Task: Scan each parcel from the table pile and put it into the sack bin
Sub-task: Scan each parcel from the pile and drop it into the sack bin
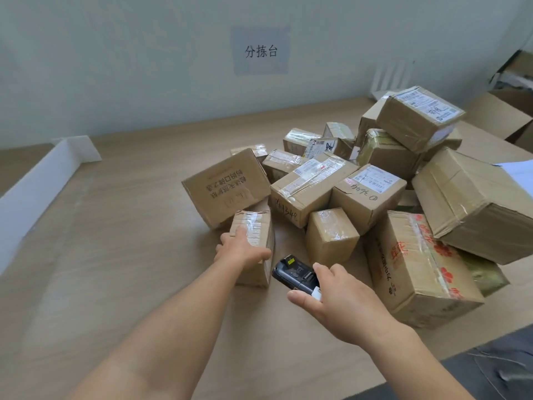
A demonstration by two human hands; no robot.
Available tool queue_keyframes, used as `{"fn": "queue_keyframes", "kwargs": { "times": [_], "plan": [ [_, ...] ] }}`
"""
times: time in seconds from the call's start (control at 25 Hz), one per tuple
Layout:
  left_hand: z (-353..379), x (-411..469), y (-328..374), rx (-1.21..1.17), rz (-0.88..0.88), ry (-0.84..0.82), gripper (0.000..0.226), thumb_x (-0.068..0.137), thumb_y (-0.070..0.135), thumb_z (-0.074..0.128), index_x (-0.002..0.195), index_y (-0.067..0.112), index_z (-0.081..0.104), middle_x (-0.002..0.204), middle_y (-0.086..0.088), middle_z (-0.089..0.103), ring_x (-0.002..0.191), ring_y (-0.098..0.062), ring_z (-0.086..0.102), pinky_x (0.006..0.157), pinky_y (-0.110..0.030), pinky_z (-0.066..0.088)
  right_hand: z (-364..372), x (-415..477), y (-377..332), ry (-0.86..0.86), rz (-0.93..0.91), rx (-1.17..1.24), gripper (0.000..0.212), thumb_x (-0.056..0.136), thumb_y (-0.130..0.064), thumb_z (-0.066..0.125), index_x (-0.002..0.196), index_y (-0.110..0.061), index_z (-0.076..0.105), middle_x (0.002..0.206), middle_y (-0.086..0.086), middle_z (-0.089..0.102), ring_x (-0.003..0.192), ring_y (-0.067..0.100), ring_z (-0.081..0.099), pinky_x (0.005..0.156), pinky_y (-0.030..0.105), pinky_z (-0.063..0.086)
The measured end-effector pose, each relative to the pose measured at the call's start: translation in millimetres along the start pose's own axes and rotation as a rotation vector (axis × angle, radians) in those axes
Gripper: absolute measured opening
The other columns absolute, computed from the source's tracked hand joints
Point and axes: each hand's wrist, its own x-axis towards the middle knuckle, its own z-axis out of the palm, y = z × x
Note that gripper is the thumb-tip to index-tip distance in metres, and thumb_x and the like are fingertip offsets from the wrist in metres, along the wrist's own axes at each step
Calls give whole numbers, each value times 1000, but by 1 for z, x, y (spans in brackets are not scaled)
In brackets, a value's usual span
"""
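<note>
A pile of several taped cardboard parcels (375, 180) covers the right half of the wooden table (129, 226). At its front left edge stands a small upright parcel (259, 226) with clear tape on top. My left hand (242, 248) lies over the parcel's top and left side, fingers wrapped around it. My right hand (340, 298) holds a black handheld scanner (294, 274), its head pointing up and left toward that small parcel, just to its right. No sack bin is in view.
A white L-shaped rail (43, 180) runs along the table's left side. A paper sign (261, 50) hangs on the wall behind. An open cardboard box (501, 111) and clutter stand at the far right. Grey cloth (490, 370) shows at the bottom right corner.
</note>
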Motion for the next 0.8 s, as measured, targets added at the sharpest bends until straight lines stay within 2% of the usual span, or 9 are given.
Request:
{"fn": "queue_keyframes", "kwargs": {
  "times": [0.16,0.28,0.36,0.48,0.56,0.64,0.72,0.8],
  "plan": [
    [-6,-34,-37,-85,-1,-84,102,61,44,69,150,34,21,146,-7,25,130,-30,36,107,-41,38,8,-16,1,-14,-88,6,78,85,-79,32,138,-22,37,121,1,49,108,20,52,89,35,47],
    [-14,-53,-66,-123,38,-145,94,71,29,71,151,30,20,145,-8,27,127,-28,39,98,-38,44,14,-28,-5,-22,-126,15,78,85,-79,32,137,-23,38,120,1,49,108,21,53,86,35,47],
    [-23,-59,-85,-134,44,-200,93,72,25,70,151,27,21,145,-8,33,122,-25,44,95,-36,46,17,-34,-9,-29,-135,4,76,85,-79,33,135,-23,39,119,1,49,108,22,53,84,35,45],
    [-31,-62,-101,-89,32,-232,101,60,45,71,149,26,26,138,-5,47,118,-22,51,100,-38,45,22,-40,-17,-44,-134,-7,71,85,-79,33,129,-24,43,111,0,47,98,20,51,77,33,42],
    [-25,-63,-103,7,37,-131,94,66,60,73,144,25,34,137,-3,50,121,-24,50,101,-38,43,26,-45,-22,-56,-127,-4,69,85,-79,32,127,-25,44,107,-2,46,91,18,47,78,33,43],
    [-19,-64,-101,122,14,-16,89,67,65,71,139,24,39,133,-2,54,122,-25,49,99,-38,44,28,-49,-27,-60,-119,-12,69,85,-79,31,126,-25,44,105,-2,45,89,18,45,79,33,43],
    [-22,-64,-98,130,-30,-56,94,63,56,77,139,21,36,131,-5,53,120,-27,49,95,-38,46,28,-54,-30,-58,-108,-20,68,86,-78,30,126,-25,45,105,-2,45,88,18,45,77,33,42],
    [-34,-67,-100,9,-90,-204,92,66,36,81,140,22,30,130,-7,50,118,-27,49,80,-39,50,26,-58,-34,-50,-100,-32,66,86,-78,30,122,-25,46,103,-2,45,87,18,45,75,32,41]
  ]
}}
